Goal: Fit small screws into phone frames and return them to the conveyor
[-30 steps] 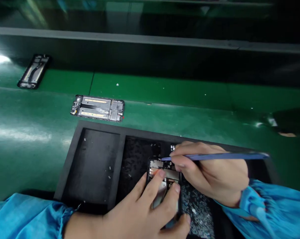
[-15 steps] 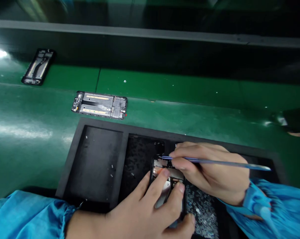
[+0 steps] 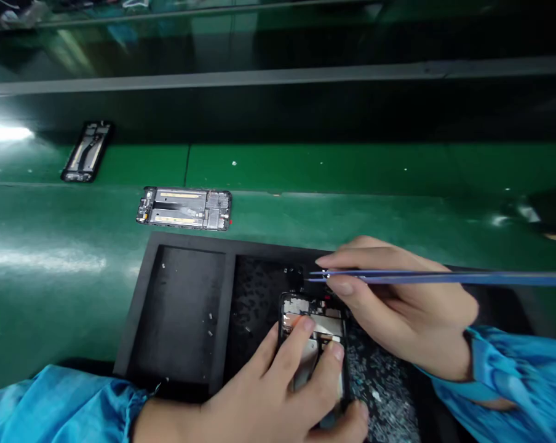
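My left hand [image 3: 278, 394] is wrapped round an opened phone frame [image 3: 312, 320], holding it over a black foam tray [image 3: 186, 307], with two fingertips lying on its inner plate. My right hand [image 3: 398, 314] pinches blue tweezers [image 3: 444, 278]. Their tips hover just above the phone's top end, over the tray's middle compartment. Whether the tips hold anything is too small to tell. Both arms wear blue sleeves.
Small loose parts litter the tray's compartments, thickly at the right [image 3: 379, 387]. Two other opened phone frames lie on the green belt, one just beyond the tray [image 3: 184, 208] and one farther left [image 3: 87, 151]. A grey rail [image 3: 278, 77] crosses behind.
My right hand has lifted the tweezer tips off the phone's top end and up toward the tray's far side. My left hand keeps its hold on the phone.
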Action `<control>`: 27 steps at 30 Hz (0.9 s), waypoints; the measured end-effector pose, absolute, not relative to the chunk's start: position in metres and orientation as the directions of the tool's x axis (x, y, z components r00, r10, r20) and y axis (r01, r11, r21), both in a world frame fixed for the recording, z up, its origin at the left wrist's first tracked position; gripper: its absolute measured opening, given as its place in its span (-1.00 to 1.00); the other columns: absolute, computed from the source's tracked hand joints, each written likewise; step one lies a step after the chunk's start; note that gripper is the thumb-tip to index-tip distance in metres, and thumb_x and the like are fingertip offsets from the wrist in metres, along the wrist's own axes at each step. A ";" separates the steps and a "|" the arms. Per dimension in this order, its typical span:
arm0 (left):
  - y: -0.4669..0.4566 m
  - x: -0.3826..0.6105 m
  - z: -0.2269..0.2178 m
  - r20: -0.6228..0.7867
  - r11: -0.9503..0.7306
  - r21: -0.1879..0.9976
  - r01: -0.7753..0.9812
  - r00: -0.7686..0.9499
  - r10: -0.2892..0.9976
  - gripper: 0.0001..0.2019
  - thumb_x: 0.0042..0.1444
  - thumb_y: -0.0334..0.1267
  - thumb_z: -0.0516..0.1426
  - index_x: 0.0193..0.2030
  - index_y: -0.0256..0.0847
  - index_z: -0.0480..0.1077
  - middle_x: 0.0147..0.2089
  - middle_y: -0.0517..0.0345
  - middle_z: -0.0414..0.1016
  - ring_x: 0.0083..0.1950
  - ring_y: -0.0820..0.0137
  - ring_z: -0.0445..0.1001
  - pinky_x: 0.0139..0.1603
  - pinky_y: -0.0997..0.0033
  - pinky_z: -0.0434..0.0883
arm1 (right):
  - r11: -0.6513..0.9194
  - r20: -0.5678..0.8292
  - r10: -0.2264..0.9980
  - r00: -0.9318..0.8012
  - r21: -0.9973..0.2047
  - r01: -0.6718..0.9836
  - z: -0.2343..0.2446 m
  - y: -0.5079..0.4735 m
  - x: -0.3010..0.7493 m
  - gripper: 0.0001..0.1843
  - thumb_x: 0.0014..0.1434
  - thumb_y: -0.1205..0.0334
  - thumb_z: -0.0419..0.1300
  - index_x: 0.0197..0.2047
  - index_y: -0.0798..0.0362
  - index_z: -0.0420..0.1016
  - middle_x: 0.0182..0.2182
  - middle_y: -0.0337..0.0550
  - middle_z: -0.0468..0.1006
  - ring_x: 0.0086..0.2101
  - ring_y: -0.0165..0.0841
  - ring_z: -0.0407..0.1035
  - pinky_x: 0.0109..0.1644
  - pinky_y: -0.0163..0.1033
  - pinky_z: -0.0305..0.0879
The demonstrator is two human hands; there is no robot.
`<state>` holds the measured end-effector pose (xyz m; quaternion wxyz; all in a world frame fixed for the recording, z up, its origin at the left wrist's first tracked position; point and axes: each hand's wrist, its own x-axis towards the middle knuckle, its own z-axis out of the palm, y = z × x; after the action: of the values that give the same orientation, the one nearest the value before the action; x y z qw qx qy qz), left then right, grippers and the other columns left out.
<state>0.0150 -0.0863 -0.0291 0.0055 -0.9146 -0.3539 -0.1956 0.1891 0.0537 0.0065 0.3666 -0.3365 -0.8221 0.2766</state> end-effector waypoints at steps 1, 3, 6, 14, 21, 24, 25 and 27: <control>-0.087 0.015 -0.030 0.364 -0.748 0.127 0.652 0.671 0.646 -0.58 0.38 -0.15 0.16 0.34 -0.06 0.35 0.32 -0.07 0.44 0.31 -0.24 0.44 0.16 -0.12 0.54 | 0.599 0.397 0.768 -0.503 -0.723 0.345 0.006 0.055 0.189 -0.93 0.38 0.27 0.24 -0.09 -0.06 0.55 -0.35 -0.23 0.60 -0.48 -0.44 0.46 -0.46 -0.33 0.40; -0.086 0.016 -0.029 0.376 -0.741 0.123 0.660 0.660 0.651 -0.60 0.38 -0.16 0.15 0.32 -0.05 0.36 0.30 -0.03 0.47 0.31 -0.21 0.46 0.17 -0.09 0.54 | 0.572 0.337 0.769 -0.544 -0.743 0.348 0.003 0.060 0.188 -0.91 0.37 0.29 0.24 -0.10 -0.04 0.58 -0.30 -0.21 0.63 -0.43 -0.44 0.50 -0.42 -0.35 0.43; -0.084 0.015 -0.026 0.376 -0.734 0.117 0.669 0.654 0.657 -0.63 0.39 -0.16 0.15 0.29 -0.06 0.39 0.29 0.00 0.48 0.30 -0.17 0.47 0.17 -0.02 0.54 | 0.558 0.264 0.747 -0.610 -0.747 0.361 -0.002 0.065 0.187 -0.89 0.39 0.27 0.22 -0.12 -0.01 0.59 -0.30 -0.20 0.65 -0.40 -0.43 0.54 -0.38 -0.36 0.45; -0.082 0.015 -0.022 0.358 -0.744 0.086 0.662 0.677 0.644 -0.66 0.40 -0.15 0.15 0.27 -0.09 0.38 0.35 -0.07 0.42 0.31 -0.09 0.47 0.17 0.04 0.53 | 0.569 0.290 0.747 -0.599 -0.744 0.350 -0.006 0.061 0.183 -0.94 0.36 0.26 0.26 -0.17 -0.01 0.59 -0.32 -0.18 0.68 -0.41 -0.37 0.58 -0.42 -0.33 0.46; -0.084 0.016 -0.029 0.399 -0.731 0.111 0.673 0.643 0.653 -0.66 0.41 -0.13 0.14 0.26 -0.07 0.40 0.34 -0.03 0.43 0.36 -0.11 0.40 0.23 0.01 0.46 | 0.592 0.293 0.740 -0.606 -0.711 0.380 -0.006 0.063 0.179 -0.89 0.38 0.26 0.23 -0.19 0.00 0.60 -0.32 -0.15 0.69 -0.41 -0.35 0.58 -0.42 -0.30 0.49; -0.084 0.016 -0.027 0.391 -0.728 0.132 0.672 0.640 0.662 -0.65 0.41 -0.10 0.13 0.27 -0.04 0.40 0.35 0.00 0.43 0.35 -0.09 0.41 0.22 0.02 0.45 | 0.576 0.278 0.752 -0.598 -0.719 0.389 -0.006 0.063 0.180 -0.86 0.38 0.23 0.22 -0.20 0.00 0.61 -0.33 -0.16 0.69 -0.41 -0.35 0.58 -0.40 -0.30 0.51; -0.083 0.016 -0.024 0.393 -0.721 0.132 0.680 0.632 0.668 -0.65 0.41 -0.10 0.12 0.28 -0.03 0.39 0.34 0.01 0.43 0.35 -0.07 0.41 0.19 0.05 0.46 | 0.564 0.267 0.756 -0.598 -0.730 0.387 -0.007 0.063 0.180 -0.86 0.38 0.22 0.23 -0.19 -0.01 0.62 -0.33 -0.16 0.69 -0.41 -0.35 0.58 -0.39 -0.30 0.51; -0.080 0.013 -0.015 0.413 -0.690 0.116 0.715 0.597 0.688 -0.69 0.41 -0.15 0.10 0.23 -0.08 0.42 0.27 0.00 0.49 0.28 0.01 0.46 0.08 0.15 0.49 | 0.532 0.245 0.769 -0.590 -0.757 0.379 -0.008 0.063 0.181 -0.86 0.37 0.17 0.25 -0.16 -0.01 0.64 -0.32 -0.16 0.68 -0.40 -0.35 0.57 -0.39 -0.30 0.50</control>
<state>0.0130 -0.0797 -0.0153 0.0306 -0.8930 -0.3927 -0.2180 0.1811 0.0630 -0.0078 0.2899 -0.3475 -0.8258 0.3365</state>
